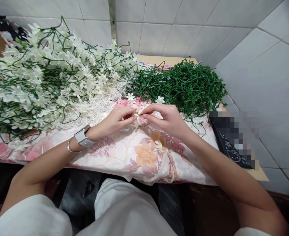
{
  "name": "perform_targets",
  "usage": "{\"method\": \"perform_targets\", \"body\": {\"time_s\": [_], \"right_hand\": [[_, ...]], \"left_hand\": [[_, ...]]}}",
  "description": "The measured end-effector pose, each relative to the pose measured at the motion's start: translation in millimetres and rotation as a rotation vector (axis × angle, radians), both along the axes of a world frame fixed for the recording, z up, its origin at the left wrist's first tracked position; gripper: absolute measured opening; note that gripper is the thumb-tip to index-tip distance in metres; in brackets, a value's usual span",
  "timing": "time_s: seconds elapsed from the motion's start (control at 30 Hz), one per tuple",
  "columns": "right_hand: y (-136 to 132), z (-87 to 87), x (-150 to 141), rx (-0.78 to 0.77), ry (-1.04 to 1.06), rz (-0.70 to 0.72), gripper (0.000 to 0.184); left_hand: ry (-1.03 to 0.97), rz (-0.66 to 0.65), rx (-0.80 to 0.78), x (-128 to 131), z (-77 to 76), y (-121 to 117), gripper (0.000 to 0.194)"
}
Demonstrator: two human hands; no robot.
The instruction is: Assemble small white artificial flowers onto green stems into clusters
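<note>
Starting wide, on the bench (262,174), set against a tiled wall (159,36) and mostly covered by a flowered cloth (105,165), perhaps spread to give a soft surface for small parts. Over to the left, taking in the heap of white flowers (46,72), piled high with dark stems poking out every way, seemingly banked to the side to leave working room in the middle. Across to the right now, onto the tangle of green stems (190,85), bunched at the back, likely for a short reach. Below the flowers, spotting white strands (85,114), probably gathered in one band against scattering. Out at the right edge, noting a black item (229,150) with pale drawings, partly blurred, presumably parked out of the way.

Now in close! Watching the left hand (118,117), half curled, with thumb and index finger pinched together on a small flower piece (137,115). Meeting tip to tip from the other side, the right hand (165,118), likewise pinching, apparently on the same piece; held up just above the cloth, perhaps for fine control. Around and behind, seeing loose blossoms (160,100) lying near the fingertips.
</note>
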State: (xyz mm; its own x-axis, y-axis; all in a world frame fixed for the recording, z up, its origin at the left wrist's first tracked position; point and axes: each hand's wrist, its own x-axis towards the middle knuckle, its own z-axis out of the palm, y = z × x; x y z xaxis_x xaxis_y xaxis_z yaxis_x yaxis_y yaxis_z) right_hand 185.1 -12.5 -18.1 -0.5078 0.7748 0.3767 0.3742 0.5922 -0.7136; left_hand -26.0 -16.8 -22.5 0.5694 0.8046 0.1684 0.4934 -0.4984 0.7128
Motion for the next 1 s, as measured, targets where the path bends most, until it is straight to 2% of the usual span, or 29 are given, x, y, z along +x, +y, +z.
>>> {"method": "perform_targets", "body": {"time_s": [0.23,0.33,0.47,0.63,0.7,0.87,1.0], "right_hand": [[2.7,-6.9,-0.7,-0.424,0.190,0.026,0.017],[4.2,-8.8,-0.1,-0.497,0.155,0.076,0.019],[4.6,-8.5,0.3,-0.419,0.102,0.122,0.021],[3.3,-12.5,-1.1,-0.179,-0.034,0.102,0.012],[3.7,-18.0,-2.0,-0.084,-0.068,0.111,0.012],[5.5,-31.8,-4.5,-0.013,-0.074,0.120,0.012],[5.8,-38.3,-6.1,0.020,-0.080,0.113,0.014]], "left_hand": [[0.046,-0.058,0.067,1.9,1.3,-1.2,0.023],[0.057,-0.064,0.092,2.4,2.8,-2.0,0.022],[0.041,-0.072,0.036,1.4,3.9,-2.3,0.024],[-0.050,-0.092,-0.270,-1.6,-4.0,2.1,0.026],[-0.077,-0.106,-0.347,-1.8,-9.3,4.7,0.025],[-0.098,-0.093,-0.351,0.2,-20.5,8.4,0.020],[-0.064,-0.061,-0.291,2.1,-23.9,7.9,0.022]]}}
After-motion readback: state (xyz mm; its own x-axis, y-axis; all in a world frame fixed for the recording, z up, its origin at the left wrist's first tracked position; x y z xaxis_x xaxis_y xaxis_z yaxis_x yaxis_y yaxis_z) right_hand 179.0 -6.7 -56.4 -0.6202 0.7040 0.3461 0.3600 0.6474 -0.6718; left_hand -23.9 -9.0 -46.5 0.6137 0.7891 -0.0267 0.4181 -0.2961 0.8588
